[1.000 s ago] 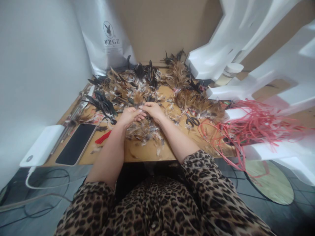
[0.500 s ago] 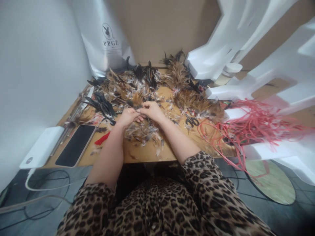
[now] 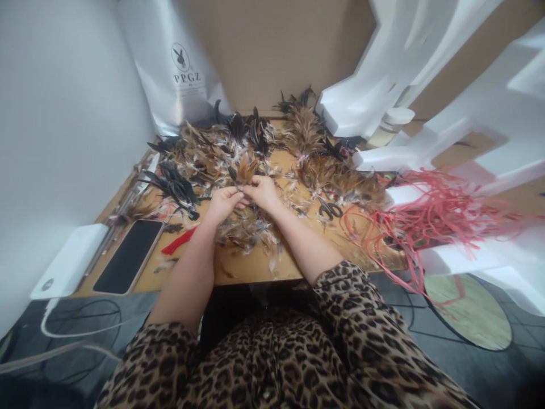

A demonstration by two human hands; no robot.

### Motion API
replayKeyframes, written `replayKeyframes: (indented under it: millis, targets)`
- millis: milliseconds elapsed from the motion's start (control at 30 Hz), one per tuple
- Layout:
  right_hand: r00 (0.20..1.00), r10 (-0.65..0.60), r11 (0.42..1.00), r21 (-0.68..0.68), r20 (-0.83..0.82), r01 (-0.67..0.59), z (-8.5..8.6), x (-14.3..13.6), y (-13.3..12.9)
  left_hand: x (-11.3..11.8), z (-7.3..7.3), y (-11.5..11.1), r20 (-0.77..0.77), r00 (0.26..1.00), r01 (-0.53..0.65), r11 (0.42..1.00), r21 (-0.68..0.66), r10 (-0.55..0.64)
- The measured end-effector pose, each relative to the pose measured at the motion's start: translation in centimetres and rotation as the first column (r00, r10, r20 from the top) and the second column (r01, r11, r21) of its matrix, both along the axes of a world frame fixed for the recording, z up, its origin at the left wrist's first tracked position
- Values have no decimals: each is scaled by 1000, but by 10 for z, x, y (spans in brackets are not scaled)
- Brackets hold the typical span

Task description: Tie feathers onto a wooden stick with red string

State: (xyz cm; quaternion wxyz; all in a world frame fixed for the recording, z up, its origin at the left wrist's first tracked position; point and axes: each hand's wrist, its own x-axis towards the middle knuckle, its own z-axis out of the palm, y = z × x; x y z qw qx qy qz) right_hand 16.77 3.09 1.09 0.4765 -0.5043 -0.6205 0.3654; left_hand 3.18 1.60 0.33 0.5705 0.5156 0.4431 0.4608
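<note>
My left hand and my right hand meet above the middle of the table, fingertips pinched together. Between them they grip a small bunch of brown feathers, whose tips point away from me. The quill ends are hidden by my fingers. Under my wrists lies a loose pile of grey-brown feathers. Beyond my hands spreads a heap of brown and white feathers. A bundle of black feathers rests to the left of my left hand.
Scissors lie right of my right arm, near bundled brown feathers and tangled pink ribbon. At left are a phone, a white power bank with a cable, and a red strip. White foam pieces stand at right.
My right hand has shifted slightly, and the brown feathers now stand up more visibly above my fingers. Both hands stay together; the view has moved a little.
</note>
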Motion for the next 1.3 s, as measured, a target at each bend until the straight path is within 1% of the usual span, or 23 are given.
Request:
replayKeyframes:
  millis: [133,233,300,367,400,467,500,533,567,633,700,767,833,867,933,1000,1067,1133,1200,1233,1267,1300]
  targets:
    - [1000,15,1000,-18,-27,-16,0,2,1,-1,2,-1,28,999,-38,998,-42,39]
    - [997,32,999,-24,-68,-33,1,1,-1,-2,-1,-1,-1,999,-53,999,-11,53]
    - [990,73,996,-43,-123,-79,2,2,-1,-4,-4,1,-25,998,-49,999,21,49]
    - [968,113,988,-79,-224,-133,4,7,2,-5,-6,2,-16,997,-80,996,41,81]
    - [956,103,986,-97,-274,-134,5,11,5,-7,-6,3,13,993,-116,992,42,115]
    - [948,23,991,-115,-316,-62,3,21,13,-9,-6,5,108,975,-199,980,23,195]
    - [957,-28,994,-113,-289,-5,2,27,17,-11,-6,6,163,960,-234,972,5,230]
    - [971,-72,994,-102,-228,50,-1,31,20,-12,-5,7,213,943,-258,966,-16,256]
    - [985,-106,992,-84,-138,95,-3,35,23,-14,-5,8,254,927,-276,960,-38,277]
    - [987,-126,989,-62,99,133,-7,39,24,-17,-4,10,313,899,-299,951,-74,307]
    - [935,-102,988,-72,339,134,-9,36,20,-18,-3,11,346,883,-305,948,-94,318]
    - [853,-81,986,-82,515,143,-9,30,14,-19,-4,11,360,878,-300,949,-99,315]
    - [798,-73,983,-92,598,159,-7,25,10,-19,-4,11,365,876,-297,949,-104,315]
    - [793,-72,981,-101,605,166,-6,24,9,-19,-4,11,368,874,-298,948,-110,317]
    - [827,-61,977,-136,559,165,-4,26,10,-19,-4,11,381,867,-297,947,-125,322]
    - [893,-53,975,-170,448,143,0,32,13,-20,-3,10,398,857,-296,945,-139,327]
    - [959,-44,969,-220,279,109,5,39,14,-21,-2,10,414,848,-294,944,-153,331]
    - [998,-30,960,-277,59,46,11,46,15,-21,-1,10,425,841,-291,942,-167,335]
    - [988,-19,955,-296,-156,-28,16,50,16,-22,-2,11,433,837,-286,942,-176,335]
    - [972,-23,957,-288,-232,-46,17,52,17,-22,-2,12,436,836,-284,943,-176,333]
    - [959,-35,961,-274,-280,-45,18,54,19,-22,-3,12,440,835,-281,944,-175,330]
    - [954,-60,965,-261,-294,-20,19,55,21,-22,-4,13,445,834,-277,945,-176,327]
